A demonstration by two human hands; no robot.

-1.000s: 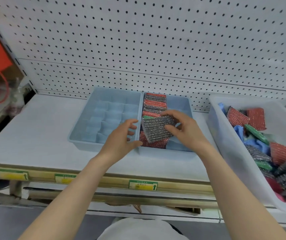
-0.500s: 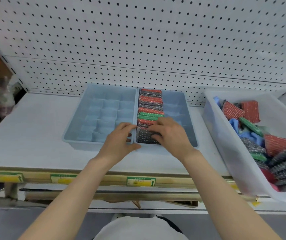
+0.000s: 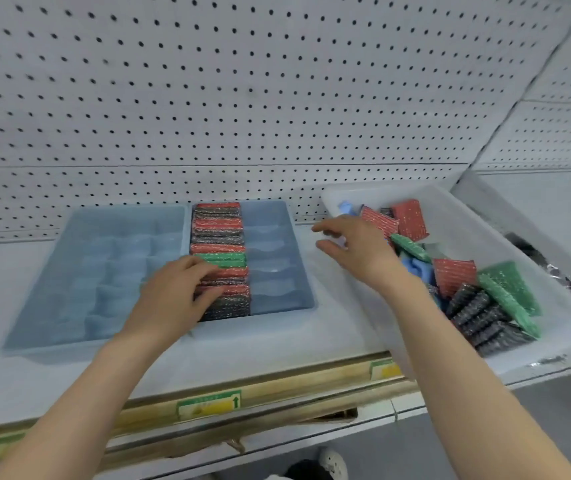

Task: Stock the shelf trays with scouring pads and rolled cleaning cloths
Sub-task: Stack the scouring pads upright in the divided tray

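Pegboard wall backs the shelf. At 3 o'clock, a white bin holds loose pads and blue cloths; the right hand hovers at its rim, fingers spread, holding nothing. At centre, a blue tray holds glittery red, green and grey scouring pads on edge, with the left hand resting loose-fingered on them.

The left hand covers part of the pad row; the shelf label (blurred) is unreadable.

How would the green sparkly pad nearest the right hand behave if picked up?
The green pad probably weighs little: it lies tilted atop the loose pile in the white bin. Flat and rectangular, it shouldn't roll. Its glittery woven cover likely grips rather than slips.
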